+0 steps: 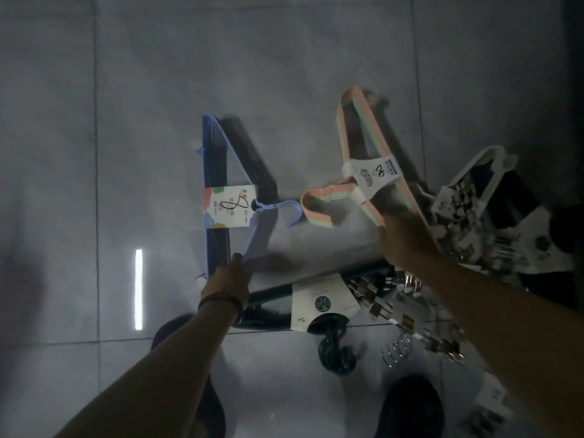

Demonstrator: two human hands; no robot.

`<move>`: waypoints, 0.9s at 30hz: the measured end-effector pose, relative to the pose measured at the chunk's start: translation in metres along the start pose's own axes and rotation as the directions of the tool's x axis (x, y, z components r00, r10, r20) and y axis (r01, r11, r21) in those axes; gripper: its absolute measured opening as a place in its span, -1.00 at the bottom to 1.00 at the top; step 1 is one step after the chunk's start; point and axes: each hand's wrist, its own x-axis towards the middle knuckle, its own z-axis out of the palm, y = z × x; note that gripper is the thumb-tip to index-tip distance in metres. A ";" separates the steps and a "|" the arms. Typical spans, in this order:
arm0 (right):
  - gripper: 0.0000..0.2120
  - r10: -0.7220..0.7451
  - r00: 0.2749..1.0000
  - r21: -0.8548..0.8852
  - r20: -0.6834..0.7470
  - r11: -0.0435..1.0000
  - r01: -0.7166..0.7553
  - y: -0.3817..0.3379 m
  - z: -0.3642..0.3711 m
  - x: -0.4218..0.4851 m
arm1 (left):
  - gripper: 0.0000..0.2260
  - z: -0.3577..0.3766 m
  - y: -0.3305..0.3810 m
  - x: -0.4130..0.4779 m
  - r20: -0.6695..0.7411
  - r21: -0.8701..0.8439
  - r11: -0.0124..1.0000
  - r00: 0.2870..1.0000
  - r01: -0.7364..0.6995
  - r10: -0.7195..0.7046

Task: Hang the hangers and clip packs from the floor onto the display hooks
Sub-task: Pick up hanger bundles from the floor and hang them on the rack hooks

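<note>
A bundle of blue hangers with a colourful paper label is lifted above the tiled floor; my left hand grips its lower corner. A bundle of pink and green pastel hangers with a white label band is held up to its right. My right hand grips that bundle's lower arm. A dark teal hanger pack with a white card lies on the floor between my arms. Clip packs on cards lie at the right.
A white hanger pack with metal clips lies at the far right on the floor. Loose chrome hooks rest near my right shoe. My left shoe is under my left arm. A light strip reflects off the glossy tiles.
</note>
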 end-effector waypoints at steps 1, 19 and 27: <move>-0.76 0.006 0.998 0.020 -0.067 1.000 -0.005 0.003 -0.001 0.001 | -0.81 -0.003 0.001 -0.001 -0.004 -0.023 1.000 1.000 -0.013 0.013; -0.64 0.105 0.976 0.691 -0.193 0.720 0.059 -0.019 -0.118 -0.100 | -0.76 -0.179 0.023 -0.117 -0.185 -0.002 0.980 0.963 -0.201 0.197; -0.69 0.028 0.984 0.628 -0.174 0.773 0.089 -0.021 -0.144 -0.131 | -0.69 -0.218 0.059 -0.083 0.120 0.414 0.811 0.908 -0.413 0.401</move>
